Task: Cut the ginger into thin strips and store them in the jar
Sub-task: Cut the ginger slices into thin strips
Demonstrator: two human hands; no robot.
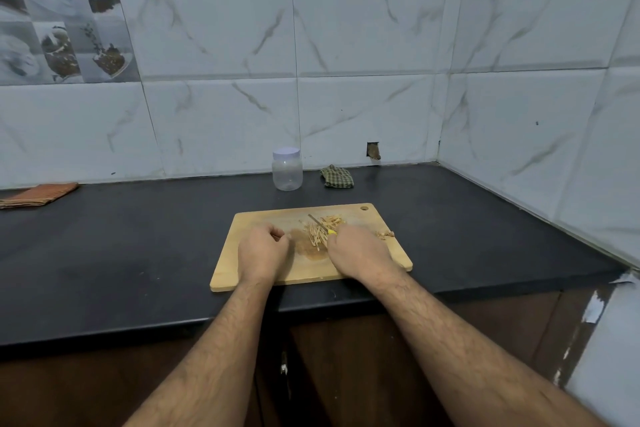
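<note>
Both hands' fingers curled: right hand [356,250] grips knife [320,224], left hand [263,248] unclear

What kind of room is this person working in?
Most likely a home kitchen: a dark counter against tiled walls, a cutting board with ginger strips, and a jar by the wall.

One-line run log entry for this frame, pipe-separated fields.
phase: cutting | right hand: grips knife over ginger strips on board | left hand: curled, contents unclear | jar: lidded, empty, behind board
</note>
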